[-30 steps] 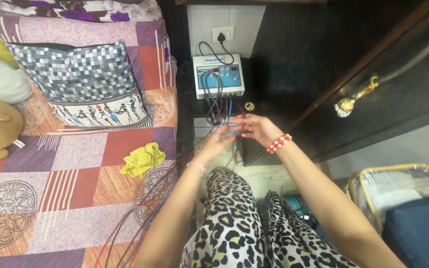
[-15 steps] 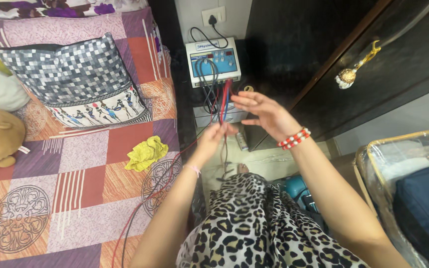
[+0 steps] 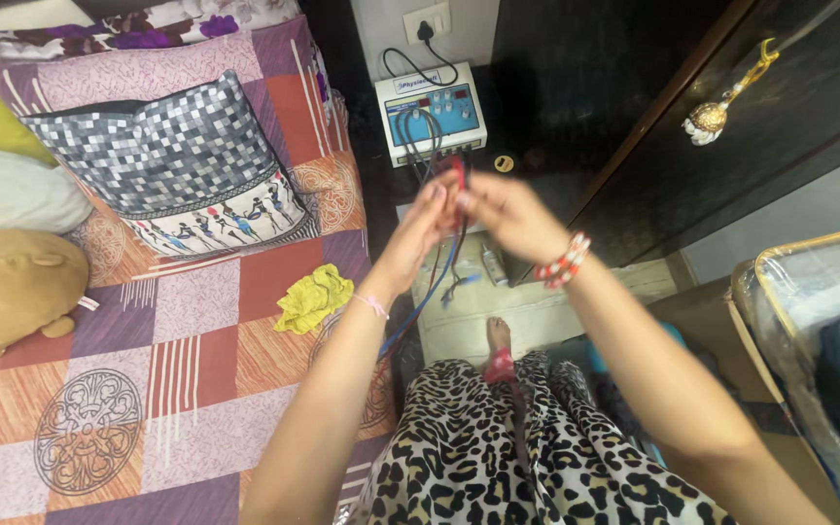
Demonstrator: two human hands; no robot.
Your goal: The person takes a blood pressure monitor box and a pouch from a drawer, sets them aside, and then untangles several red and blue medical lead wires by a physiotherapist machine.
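Leopard-print cloth point(image 3: 498, 457) covers the person's lap at the bottom of the view, with a bare foot point(image 3: 498, 335) showing beyond it on the pale floor point(image 3: 556, 311). Both forearms reach forward from here. The left hand point(image 3: 418, 233) and the right hand point(image 3: 503, 214) meet in front of the body, fingertips close together, pinching a bunch of red, blue and dark wires point(image 3: 458, 219) between them. The left fingers are pressed together on the wires; the right fingers curl round them from the other side. A red and white bracelet point(image 3: 562, 261) sits on the right wrist, a thin pale band point(image 3: 373, 304) on the left. Below the hands the wires hang loose towards the floor and the edge of the bed point(image 3: 148, 369), which lies to the left under a patchwork cover. A crumpled yellow cloth point(image 3: 313, 297) lies on the bed near the left forearm, a checked cushion point(image 3: 172, 160) further up. Past the hands the wires run up to a small white and blue device point(image 3: 430, 109) standing against the wall, its black cord plugged into a socket point(image 3: 427, 21) above. A dark wardrobe point(image 3: 634, 117) fills the right side.
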